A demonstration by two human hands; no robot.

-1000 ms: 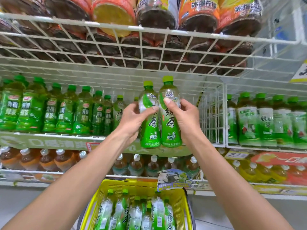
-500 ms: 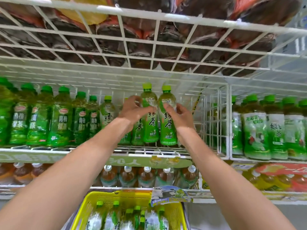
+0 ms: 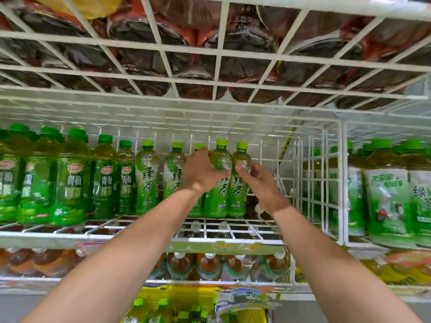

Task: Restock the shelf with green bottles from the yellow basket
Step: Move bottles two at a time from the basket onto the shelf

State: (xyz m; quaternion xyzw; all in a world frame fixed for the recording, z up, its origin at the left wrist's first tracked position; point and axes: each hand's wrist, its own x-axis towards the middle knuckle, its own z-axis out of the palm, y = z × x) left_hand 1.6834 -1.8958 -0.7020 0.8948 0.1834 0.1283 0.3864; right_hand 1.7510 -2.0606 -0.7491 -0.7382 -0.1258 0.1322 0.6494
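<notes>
My left hand [image 3: 200, 170] grips one green bottle [image 3: 218, 183] at the shoulder; my right hand [image 3: 261, 183] grips its twin [image 3: 239, 185] just beside it, both upright at the back of the wire shelf [image 3: 233, 229]. Full, smooth-sided, they look heavy and slippery; the narrowing above the label seems the safest hold. More wait in the basket [image 3: 254, 313] below.

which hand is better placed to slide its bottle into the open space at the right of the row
Right. The right hand holds the bottle nearest that open space; the left hand sits on the inner side.
</notes>
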